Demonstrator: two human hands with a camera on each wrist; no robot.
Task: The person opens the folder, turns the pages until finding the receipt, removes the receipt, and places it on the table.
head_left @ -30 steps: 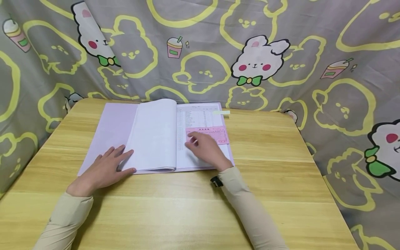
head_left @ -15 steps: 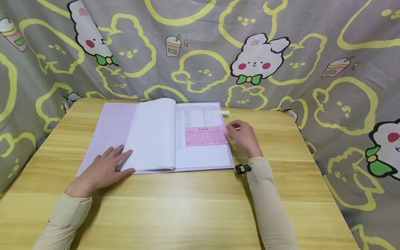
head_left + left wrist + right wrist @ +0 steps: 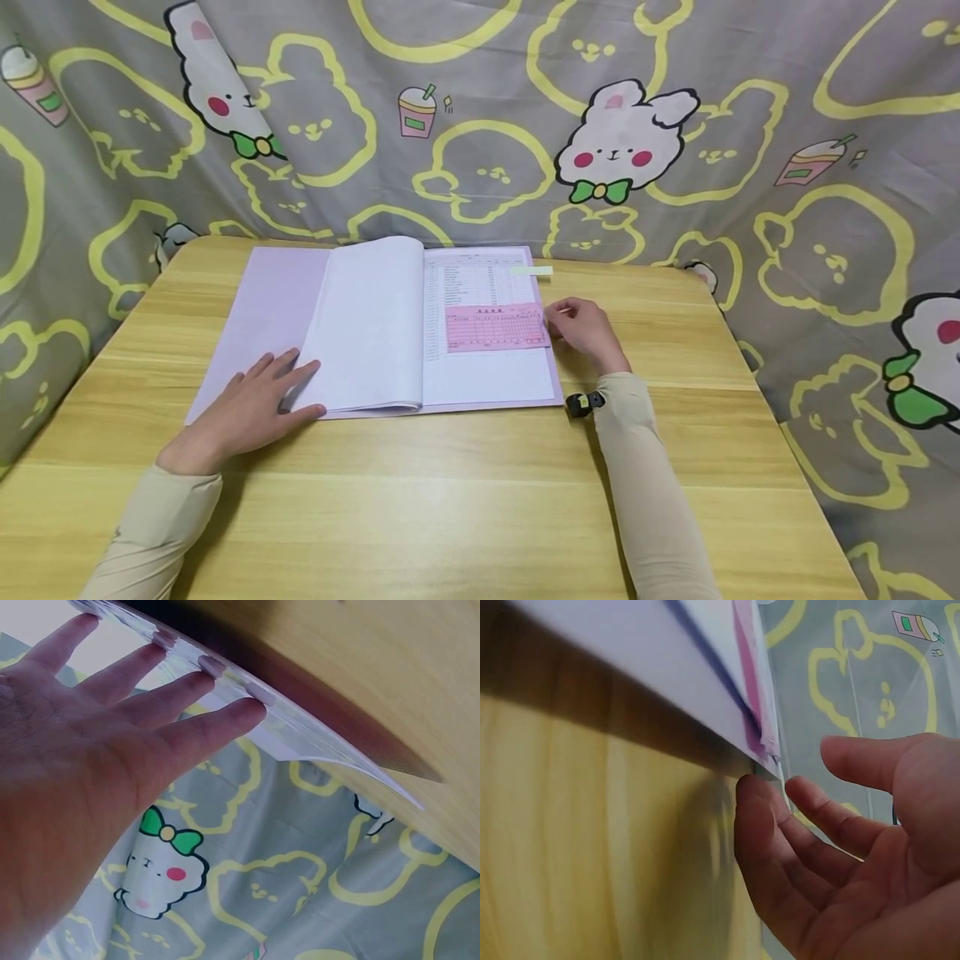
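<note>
A lilac folder lies spread on the table, its white pages turned to the left. On the right lies a printed sheet with a pink form slip across its middle. My left hand rests with fingers spread on the left cover and the near edge of the turned pages. Just past the folder's right edge is my right hand, fingers loosely bent beside the slip's right end. In the right wrist view its thumb stands apart from the fingers, with nothing between them.
A pale green tab sticks out from the sheet's upper right edge. Wooden table surrounds the folder. A grey curtain with cartoon prints hangs behind the table and along its sides.
My right hand has moved right, from over the pink slip to beside its right end, uncovering the slip. My left hand has stayed in place.
</note>
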